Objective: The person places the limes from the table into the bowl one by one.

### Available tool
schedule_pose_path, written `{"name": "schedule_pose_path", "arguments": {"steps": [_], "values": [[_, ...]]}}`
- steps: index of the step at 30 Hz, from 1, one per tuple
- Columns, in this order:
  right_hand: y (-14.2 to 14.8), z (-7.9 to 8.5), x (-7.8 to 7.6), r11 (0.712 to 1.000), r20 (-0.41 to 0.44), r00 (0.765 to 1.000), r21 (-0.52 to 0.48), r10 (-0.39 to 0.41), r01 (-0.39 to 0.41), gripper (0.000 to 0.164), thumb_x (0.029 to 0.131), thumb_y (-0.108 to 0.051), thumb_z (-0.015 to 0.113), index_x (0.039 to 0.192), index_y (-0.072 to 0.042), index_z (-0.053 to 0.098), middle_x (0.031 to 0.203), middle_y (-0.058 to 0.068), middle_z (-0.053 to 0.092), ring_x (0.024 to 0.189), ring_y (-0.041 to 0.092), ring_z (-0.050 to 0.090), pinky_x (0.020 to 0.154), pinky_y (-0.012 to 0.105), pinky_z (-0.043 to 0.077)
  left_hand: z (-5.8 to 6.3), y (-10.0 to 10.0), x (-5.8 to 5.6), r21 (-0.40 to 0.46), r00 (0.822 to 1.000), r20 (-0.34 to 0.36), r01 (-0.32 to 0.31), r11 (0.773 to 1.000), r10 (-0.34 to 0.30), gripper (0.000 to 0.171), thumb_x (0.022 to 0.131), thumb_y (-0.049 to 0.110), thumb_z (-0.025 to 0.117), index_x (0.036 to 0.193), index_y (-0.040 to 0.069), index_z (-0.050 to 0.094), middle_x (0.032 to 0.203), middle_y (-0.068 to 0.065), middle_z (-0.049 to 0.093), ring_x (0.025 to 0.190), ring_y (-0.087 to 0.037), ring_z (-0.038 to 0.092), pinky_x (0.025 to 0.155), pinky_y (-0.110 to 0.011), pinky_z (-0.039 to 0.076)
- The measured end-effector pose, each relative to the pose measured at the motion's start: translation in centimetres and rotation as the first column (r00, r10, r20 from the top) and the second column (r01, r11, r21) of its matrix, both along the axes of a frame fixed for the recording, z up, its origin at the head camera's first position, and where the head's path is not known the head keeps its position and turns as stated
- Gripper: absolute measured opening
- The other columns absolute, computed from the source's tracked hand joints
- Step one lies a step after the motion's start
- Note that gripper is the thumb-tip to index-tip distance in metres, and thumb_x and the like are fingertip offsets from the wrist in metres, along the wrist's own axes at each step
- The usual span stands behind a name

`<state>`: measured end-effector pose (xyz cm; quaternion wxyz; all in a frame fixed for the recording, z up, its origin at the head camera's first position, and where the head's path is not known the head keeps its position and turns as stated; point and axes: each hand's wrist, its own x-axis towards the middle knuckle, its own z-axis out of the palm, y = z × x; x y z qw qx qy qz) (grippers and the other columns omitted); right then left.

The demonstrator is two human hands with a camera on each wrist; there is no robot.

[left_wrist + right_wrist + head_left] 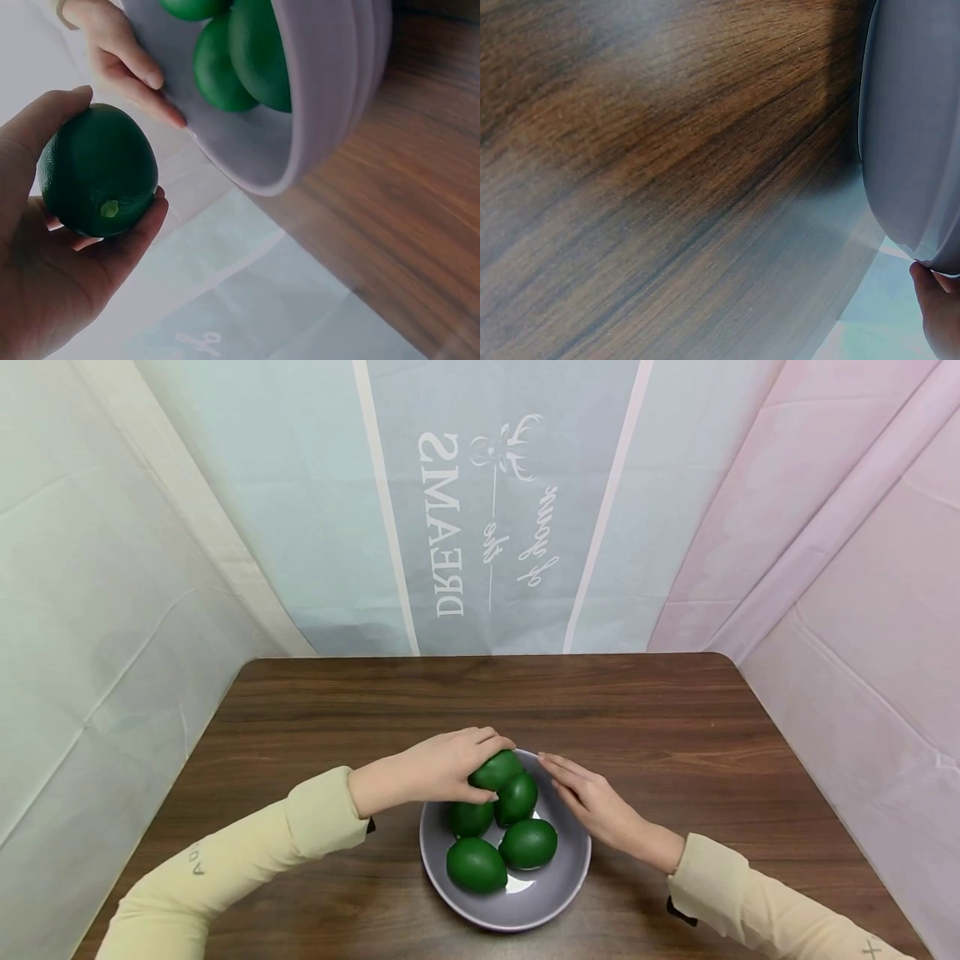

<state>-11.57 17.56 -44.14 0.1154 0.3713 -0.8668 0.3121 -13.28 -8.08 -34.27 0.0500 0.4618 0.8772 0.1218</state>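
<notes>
My left hand [450,768] grips a green lime [497,770] over the far side of a grey bowl [517,912]. The left wrist view shows this lime [97,169] between thumb and fingers, its pale stem end facing the camera. Several more limes lie in the bowl, among them one [477,865] at the near left and another [528,843] at the right. My right hand [600,806] rests at the bowl's right rim with its fingers extended and nothing held. In the right wrist view the bowl's outer wall [911,127] fills the right side.
The bowl stands on a dark wood-grain table [315,710], near its front. A pale curtain [300,527] with mirrored lettering hangs behind the back edge. White cloth walls [97,610] flank the table on both sides.
</notes>
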Motion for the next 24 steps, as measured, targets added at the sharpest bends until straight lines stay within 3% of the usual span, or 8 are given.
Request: {"name": "schedule_pose_path", "arguments": {"steps": [13, 24], "values": [[0.1, -0.1, 0.0, 1.000, 0.001, 1.000, 0.006, 0.004, -0.004, 0.039, 0.086, 0.002, 0.056, 0.125, 0.002, 0.053, 0.128, 0.016, 0.052, 0.114, 0.029, 0.052, 0.085, 0.042, 0.048, 0.0, 0.8, 1.6, -0.030, 0.995, -0.060, 0.082, 0.996, -0.084, 0.060, 0.080, 0.039, 0.067, 0.126, 0.008, 0.047, 0.112, -0.001, 0.052, 0.098, -0.012, 0.053, 0.083, -0.023, 0.047], [0.0, 0.0, 0.0, 1.000, 0.005, 1.000, 0.001, 0.017, -0.017, 0.041, 0.085, 0.004, 0.057, 0.126, 0.002, 0.052, 0.128, 0.018, 0.051, 0.114, 0.029, 0.051, 0.084, 0.042, 0.049, -0.4, 1.7, 2.8, -0.062, 0.991, -0.048, 0.125, 0.990, -0.128, 0.061, 0.080, 0.042, 0.067, 0.127, 0.011, 0.046, 0.112, 0.002, 0.052, 0.096, -0.007, 0.052, 0.083, -0.018, 0.045]]}}
